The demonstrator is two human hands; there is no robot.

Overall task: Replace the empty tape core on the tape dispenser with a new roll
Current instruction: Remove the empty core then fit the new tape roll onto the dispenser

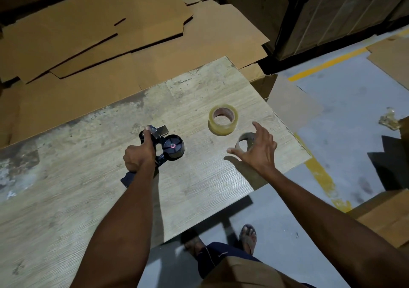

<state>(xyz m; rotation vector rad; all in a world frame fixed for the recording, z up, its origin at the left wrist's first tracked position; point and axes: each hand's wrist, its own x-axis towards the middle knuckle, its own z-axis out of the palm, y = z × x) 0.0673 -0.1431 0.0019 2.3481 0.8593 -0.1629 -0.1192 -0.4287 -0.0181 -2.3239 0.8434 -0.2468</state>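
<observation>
Left grip (139, 155) clenches the tape dispenser (173, 147). Right grip (257, 152), released and spread wide, is above the empty core (245, 136) near the desk (199, 183) edge; new roll (222, 119) just beyond.

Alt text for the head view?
A person's left hand grips a black tape dispenser on a wooden table, its hub bare. The right hand is spread open over an empty tape core, with a new clear tape roll just beyond.
</observation>
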